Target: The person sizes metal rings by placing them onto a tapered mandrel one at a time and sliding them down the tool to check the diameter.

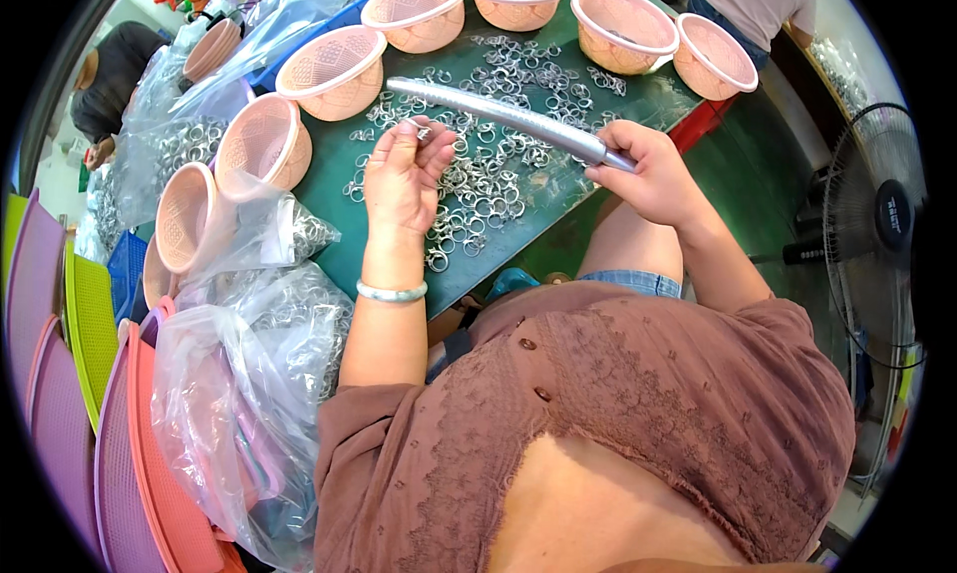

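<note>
A long tapered silver ring mandrel (503,113) slants over the green table, its thin end toward the far left. My right hand (653,174) is closed around its thick dark end, near the table's front edge. Palm up, my left hand (407,174) pinches a small silver ring (423,133) between thumb and fingers, just below the mandrel's thin end and apart from it. Many loose silver rings (478,199) lie in a spread heap on the table beneath and around both hands. A pale bangle circles my left wrist.
Pink plastic baskets (334,80) curve around the table's far and left edges. Clear bags of rings (299,314) crowd my left forearm, beside stacked coloured baskets (140,453). A standing fan (877,214) is at the right. Other people (120,70) are at the far left and far right.
</note>
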The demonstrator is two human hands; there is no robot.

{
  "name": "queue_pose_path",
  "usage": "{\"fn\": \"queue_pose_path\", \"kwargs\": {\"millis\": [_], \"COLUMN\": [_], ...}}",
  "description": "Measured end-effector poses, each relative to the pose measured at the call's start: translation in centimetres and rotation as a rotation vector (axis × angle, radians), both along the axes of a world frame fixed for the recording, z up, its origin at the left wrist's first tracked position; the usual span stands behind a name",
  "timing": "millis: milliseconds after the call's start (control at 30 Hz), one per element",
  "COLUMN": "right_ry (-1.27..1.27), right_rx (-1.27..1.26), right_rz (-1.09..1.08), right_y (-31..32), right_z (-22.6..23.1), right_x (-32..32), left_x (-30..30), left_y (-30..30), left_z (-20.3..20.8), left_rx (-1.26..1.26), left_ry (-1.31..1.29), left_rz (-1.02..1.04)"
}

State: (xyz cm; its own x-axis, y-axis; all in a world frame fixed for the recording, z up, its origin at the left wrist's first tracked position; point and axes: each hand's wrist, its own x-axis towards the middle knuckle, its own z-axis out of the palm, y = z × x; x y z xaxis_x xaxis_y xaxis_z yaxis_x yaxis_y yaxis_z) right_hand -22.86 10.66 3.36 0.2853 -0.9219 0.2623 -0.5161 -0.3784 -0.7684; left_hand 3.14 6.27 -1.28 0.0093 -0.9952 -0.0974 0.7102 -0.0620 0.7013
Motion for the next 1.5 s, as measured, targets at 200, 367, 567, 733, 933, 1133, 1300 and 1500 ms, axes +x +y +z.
{"fn": "queue_pose_path", "kwargs": {"millis": [200,367,567,733,933,1133,1300,1500], "right_ry": [0.079,0.117,0.140,0.138,0.021,-0.042,0.001,0.078], "right_rx": [-0.142,-0.175,-0.208,-0.257,-0.242,-0.266,-0.428,-0.573], "right_rz": [0.053,0.088,0.124,0.182,0.118,0.093,0.053,0.030], "right_y": [0.6,0.4,0.0,0.3,2.0,2.7,3.1,3.4], "right_z": [-0.2,0.8,1.9,1.7,-1.2,-2.6,-2.7,-3.3], "right_x": [-1.4,-1.5,-2.1,-1.5,1.1,1.8,2.2,2.1], "left_x": [0.1,0.9,1.6,0.0,-2.0,-1.2,-0.8,-0.6], "left_y": [0.1,-0.3,-0.2,1.0,3.3,4.5,4.5,4.3], "left_z": [0.4,0.2,1.0,1.6,1.4,1.8,1.3,1.0], "left_rx": [-0.127,-0.218,-0.290,-0.302,-0.245,-0.241,-0.298,-0.388], "left_ry": [-0.029,-0.011,-0.007,0.007,-0.064,-0.183,-0.194,-0.229], "left_rz": [-0.004,-0.011,-0.144,-0.338,-0.404,-0.372,-0.389,-0.463]}}
